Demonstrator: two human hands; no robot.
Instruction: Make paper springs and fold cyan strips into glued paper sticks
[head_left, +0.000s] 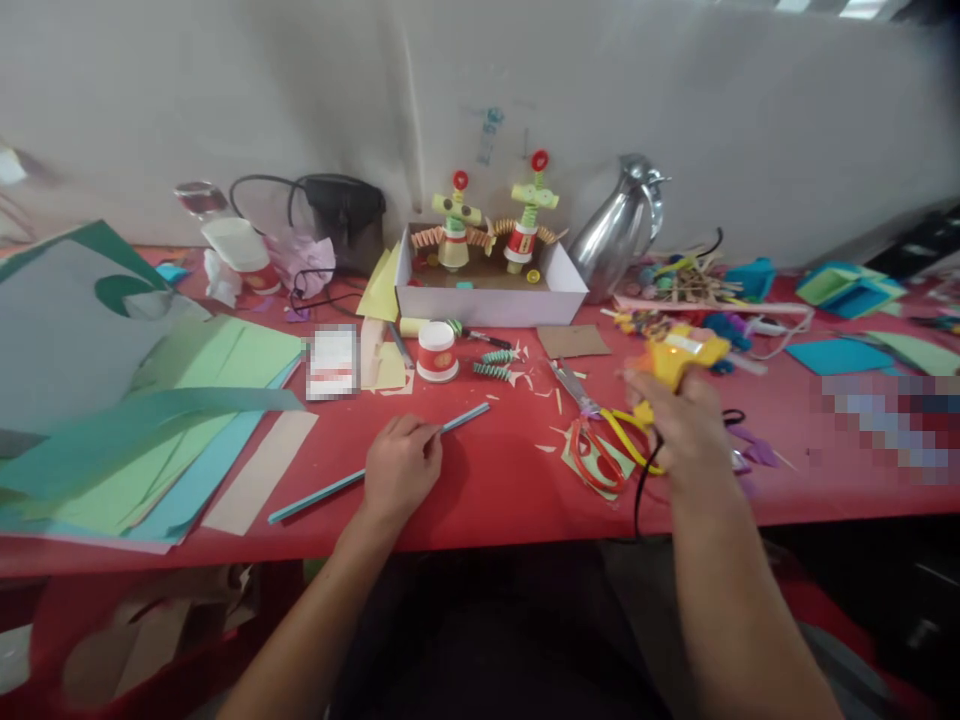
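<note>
One narrow blue paper strip (319, 497) lies near the front edge of the red desk (487, 500); two paper figures (454, 225) stand in one white cardboard box (491, 306) near its back edge. The left hand (401, 465), palm down, curls closed over the strip; the right hand (686, 420), arm extended, grips one yellow glue gun (679, 352).

Soft, fairly even light falls over the red table (495, 490), with darkness beneath. Glare streaks the silver jug (611, 232); the right hand (686, 415) and yellow tool (664, 365) blur. Pixelated patches hide details, and edges look stretched.
</note>
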